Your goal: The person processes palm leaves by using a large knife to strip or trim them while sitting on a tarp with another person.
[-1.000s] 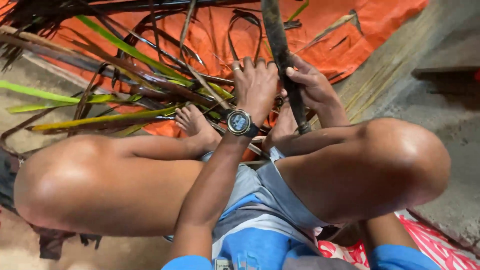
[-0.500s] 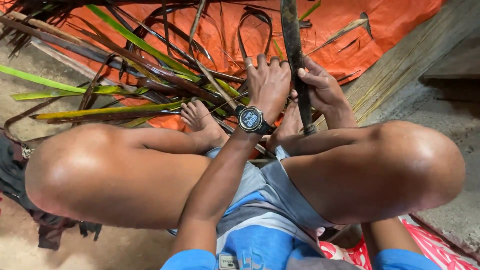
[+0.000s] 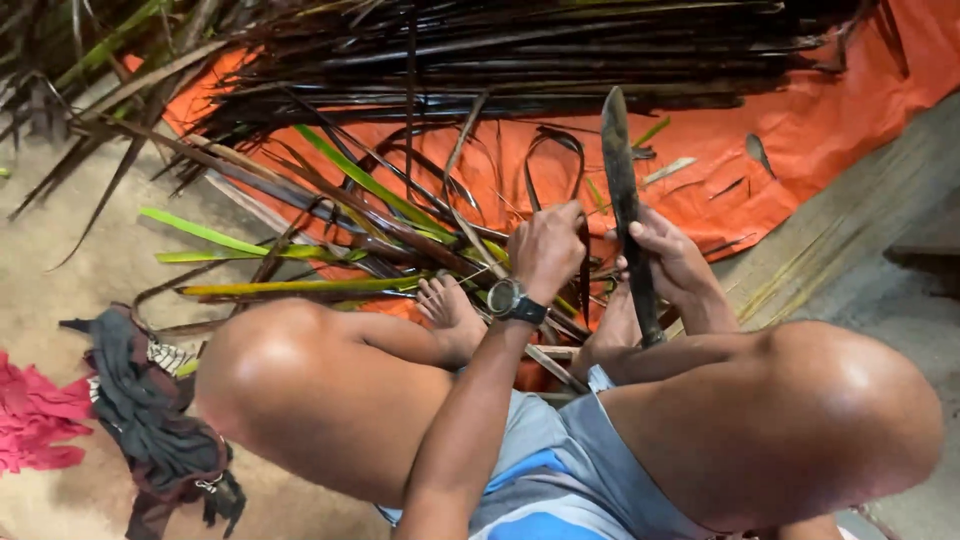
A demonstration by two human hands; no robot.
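I sit cross-legged on the ground. My right hand (image 3: 668, 258) grips a long dark blade (image 3: 618, 170) that points away from me, its handle running down between my feet. My left hand (image 3: 546, 248), with a wristwatch (image 3: 508, 298) on the wrist, is closed on a thin dark leaf strip (image 3: 582, 262) right beside the blade. Loose green and brown palm leaves (image 3: 330, 215) lie fanned out in front of my feet.
An orange tarp (image 3: 820, 125) covers the ground ahead, with a thick bundle of dark leaf strips (image 3: 560, 55) along its far edge. A dark cloth (image 3: 150, 420) and a red cloth (image 3: 35, 420) lie at my left. A wooden plank (image 3: 850, 240) runs at the right.
My head has tilted so more of the tarp and leaf bundle shows. My left hand went from flat and spread to closed on a strip; my right hand stays on the blade.
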